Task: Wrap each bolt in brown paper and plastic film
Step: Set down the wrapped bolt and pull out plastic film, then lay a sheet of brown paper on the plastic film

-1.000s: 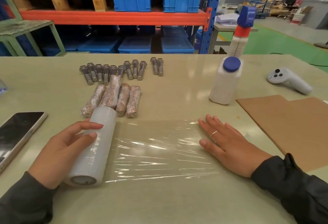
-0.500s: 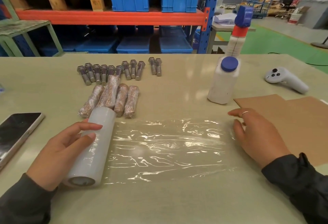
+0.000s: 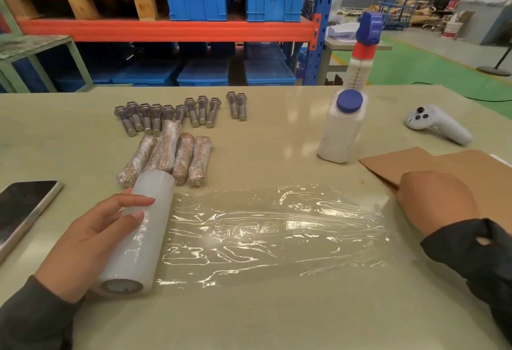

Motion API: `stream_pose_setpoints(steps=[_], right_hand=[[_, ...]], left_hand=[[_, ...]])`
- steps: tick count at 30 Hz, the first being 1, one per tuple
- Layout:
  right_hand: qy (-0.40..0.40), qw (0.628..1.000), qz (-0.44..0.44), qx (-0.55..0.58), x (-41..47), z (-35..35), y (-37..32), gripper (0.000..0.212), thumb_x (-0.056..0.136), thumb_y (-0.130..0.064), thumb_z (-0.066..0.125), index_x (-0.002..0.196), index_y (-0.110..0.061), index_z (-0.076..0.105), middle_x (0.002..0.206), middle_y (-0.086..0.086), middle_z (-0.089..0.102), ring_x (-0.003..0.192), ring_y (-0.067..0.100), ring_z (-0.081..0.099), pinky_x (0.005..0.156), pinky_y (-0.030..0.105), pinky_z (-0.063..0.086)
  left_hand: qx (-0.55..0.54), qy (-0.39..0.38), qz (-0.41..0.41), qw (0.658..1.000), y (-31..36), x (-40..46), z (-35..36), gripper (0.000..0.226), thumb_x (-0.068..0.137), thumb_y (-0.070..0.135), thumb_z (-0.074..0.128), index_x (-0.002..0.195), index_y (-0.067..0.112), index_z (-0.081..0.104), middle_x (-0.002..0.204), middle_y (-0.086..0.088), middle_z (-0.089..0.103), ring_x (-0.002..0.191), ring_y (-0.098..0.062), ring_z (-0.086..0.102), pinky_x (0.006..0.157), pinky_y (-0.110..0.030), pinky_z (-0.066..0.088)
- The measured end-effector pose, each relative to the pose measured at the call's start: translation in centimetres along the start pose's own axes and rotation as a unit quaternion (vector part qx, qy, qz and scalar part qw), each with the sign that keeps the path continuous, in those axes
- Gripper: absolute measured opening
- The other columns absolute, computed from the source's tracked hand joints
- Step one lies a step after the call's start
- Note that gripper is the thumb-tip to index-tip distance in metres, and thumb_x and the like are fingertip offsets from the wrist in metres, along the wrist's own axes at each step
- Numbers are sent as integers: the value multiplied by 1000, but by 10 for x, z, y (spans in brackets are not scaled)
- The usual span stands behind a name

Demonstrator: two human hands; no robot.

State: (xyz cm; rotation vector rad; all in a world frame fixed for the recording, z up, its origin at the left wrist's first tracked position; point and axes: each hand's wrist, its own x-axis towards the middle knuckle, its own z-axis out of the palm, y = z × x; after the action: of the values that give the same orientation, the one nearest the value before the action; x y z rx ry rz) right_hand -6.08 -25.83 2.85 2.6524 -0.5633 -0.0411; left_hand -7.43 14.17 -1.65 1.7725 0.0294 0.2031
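Note:
My left hand point(image 3: 91, 241) rests on the white plastic film roll point(image 3: 141, 227), its fingers lying nearly straight across the top. A length of clear film point(image 3: 277, 233) is spread flat on the table to the right of the roll. My right hand point(image 3: 435, 200) is at the near corner of the stacked brown paper sheets point(image 3: 448, 166), knuckles up and fingers curled at the paper's edge. Several bare steel bolts point(image 3: 171, 114) lie in a row at the back. Several wrapped bolts point(image 3: 171, 155) lie just behind the roll.
A white bottle with a blue cap point(image 3: 342, 130) and a taller spray bottle point(image 3: 363, 53) stand right of centre. A white controller point(image 3: 437, 125) lies at the far right, a phone point(image 3: 25, 208) at the left edge. Blue crates fill the shelving behind the table.
My right hand left the film's right end and moved right to the brown paper, its fingers curling at the edge. The film lies longer and wrinkled. My left hand stayed on the roll.

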Motion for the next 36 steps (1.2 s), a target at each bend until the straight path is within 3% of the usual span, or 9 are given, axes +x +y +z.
stream_pose_setpoints(steps=[4, 8, 12, 17, 20, 22, 24, 29, 36], right_hand=[[21, 1000, 8, 3, -7, -7, 1, 19, 85, -6, 50, 69, -15, 43, 60, -1, 40, 64, 20, 50, 59, 23, 38], [63, 997, 9, 46, -17, -16, 3, 8, 89, -15, 50, 83, -18, 54, 66, -1, 49, 63, 20, 51, 49, 25, 29], [146, 980, -31, 133, -38, -36, -4, 12, 90, -20, 47, 82, -18, 55, 70, 0, 56, 64, 26, 56, 53, 27, 42], [367, 885, -158, 238, -77, -56, -39, 20, 68, -2, 75, 70, -12, 58, 60, 5, 54, 49, 30, 52, 41, 26, 34], [432, 821, -286, 241, -87, -52, -66, 21, 62, 5, 72, 69, -12, 60, 61, 4, 54, 50, 26, 51, 44, 28, 33], [432, 789, -359, 250, -92, -44, -84, 16, 67, 2, 56, 70, -12, 61, 61, 3, 55, 52, 24, 51, 46, 29, 37], [417, 777, -403, 245, -94, -37, -99, 19, 70, -3, 49, 69, -14, 64, 62, 1, 58, 54, 22, 55, 47, 28, 44], [407, 753, -462, 231, -91, -21, -112, 22, 74, -3, 54, 66, -19, 65, 64, -4, 61, 59, 16, 59, 57, 28, 51], [399, 697, -549, 233, -89, -12, -105, 26, 86, -10, 51, 71, -23, 68, 73, -7, 66, 75, 11, 66, 76, 27, 53]], left_hand=[[-7, 3, -6, 1000, 1, -1, 1, 27, 86, 12, 56, 84, 34, 72, 107, 22, 61, 76, 15, 59, 54, -2, 43], [-5, -3, -8, 1000, 0, -1, 0, 24, 84, 16, 57, 85, 35, 71, 105, 25, 62, 76, 14, 59, 56, -3, 43], [8, 3, -19, 1000, -3, 0, -2, 20, 81, 21, 59, 89, 35, 71, 112, 20, 62, 80, 7, 59, 69, -26, 45], [12, 7, -30, 999, -1, -2, 0, 20, 75, 31, 60, 92, 36, 70, 115, 11, 62, 79, 3, 60, 66, -29, 44], [15, 13, -17, 1000, 2, -2, 1, 22, 82, 20, 58, 88, 37, 71, 113, 19, 60, 79, 14, 59, 67, -22, 48], [16, 11, -11, 1000, 3, -2, 1, 23, 82, 18, 57, 86, 37, 71, 111, 20, 60, 75, 16, 58, 59, -6, 46], [15, 10, -10, 1000, 4, -2, 1, 24, 83, 17, 56, 85, 36, 71, 112, 17, 60, 71, 15, 59, 53, -3, 44], [15, 0, -9, 1000, 8, -4, 3, 21, 80, 21, 57, 85, 36, 71, 119, 14, 58, 87, 18, 56, 72, -18, 45], [26, 2, -12, 1000, 6, -3, 2, 20, 75, 28, 58, 87, 38, 71, 116, 22, 58, 97, 15, 55, 74, -25, 44]])
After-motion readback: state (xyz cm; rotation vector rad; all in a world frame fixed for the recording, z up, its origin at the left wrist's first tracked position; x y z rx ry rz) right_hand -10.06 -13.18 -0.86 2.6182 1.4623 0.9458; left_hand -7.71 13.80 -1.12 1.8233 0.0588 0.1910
